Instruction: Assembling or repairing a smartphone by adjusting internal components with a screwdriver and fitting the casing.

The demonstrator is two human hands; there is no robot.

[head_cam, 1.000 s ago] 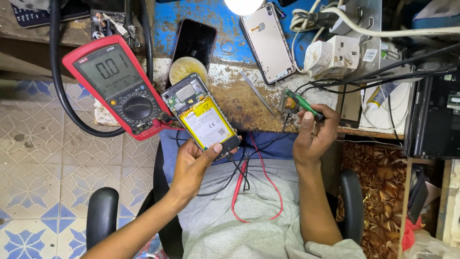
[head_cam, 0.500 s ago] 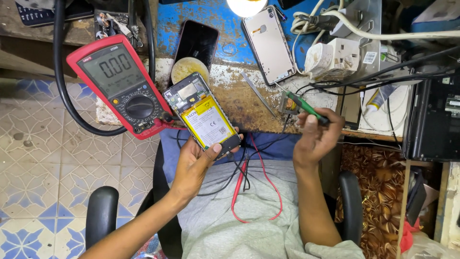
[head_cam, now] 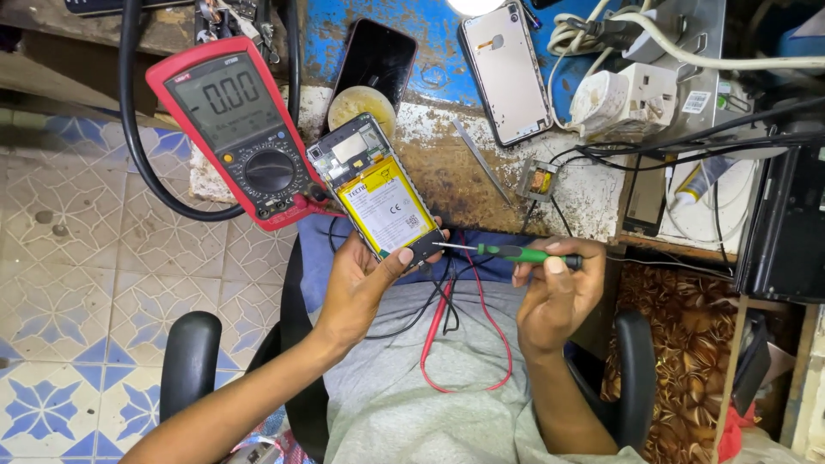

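My left hand (head_cam: 361,288) holds an opened phone (head_cam: 378,189) by its lower end, back cover off, with a yellow battery showing. My right hand (head_cam: 554,288) grips a green-handled screwdriver (head_cam: 516,253) held level. Its thin metal tip points left and reaches the phone's bottom edge by my left thumb. Both hands hover over my lap, just in front of the worn workbench (head_cam: 464,176).
A red multimeter (head_cam: 241,129) lies at the bench's left, its red and black leads (head_cam: 455,318) trailing over my lap. Behind are a dark phone (head_cam: 378,60), a removed back cover (head_cam: 507,73), tweezers (head_cam: 481,159), a white plug adapter (head_cam: 627,99) and cables. Chair armrests (head_cam: 189,361) flank me.
My right hand came down from the bench edge and turned the screwdriver level, bringing its tip to the phone's lower end. My left hand kept holding the phone.
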